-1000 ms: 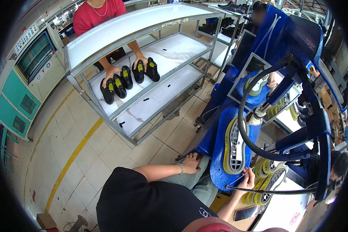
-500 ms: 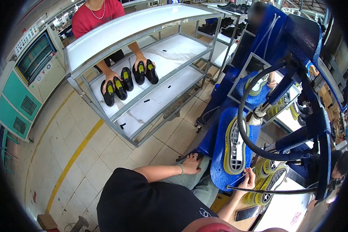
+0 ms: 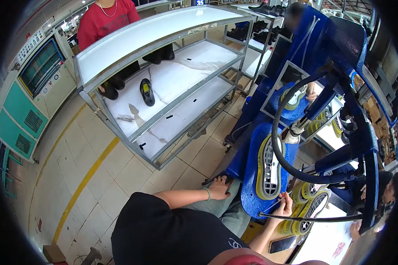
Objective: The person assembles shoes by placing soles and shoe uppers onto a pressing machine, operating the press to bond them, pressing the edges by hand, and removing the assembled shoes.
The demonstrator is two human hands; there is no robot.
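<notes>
My left hand (image 3: 219, 187) lies flat on my leg, fingers spread and nothing in it. Pinched in my right hand (image 3: 284, 206) is a thin stick, beside the lower end of a blue machine plate (image 3: 249, 194). On that plate rests a yellow-rimmed shoe sole (image 3: 268, 170) with a white and dark grid inside. A black hose curves over the sole, and a dark rod passes across my right hand. More yellow-rimmed soles (image 3: 301, 216) are stacked just right of my right hand.
A co-worker in red (image 3: 107, 22) stands behind a metal rack (image 3: 157, 165), holding black shoes. One black shoe (image 3: 147, 92) sits on its middle shelf. A phone (image 3: 283, 244) lies near my right forearm. Blue machine arms and a mirror (image 3: 292, 70) rise at right.
The co-worker has lifted most black shoes off the shelf and drawn them back, leaving one there. My two hands and the sole have stayed in place.
</notes>
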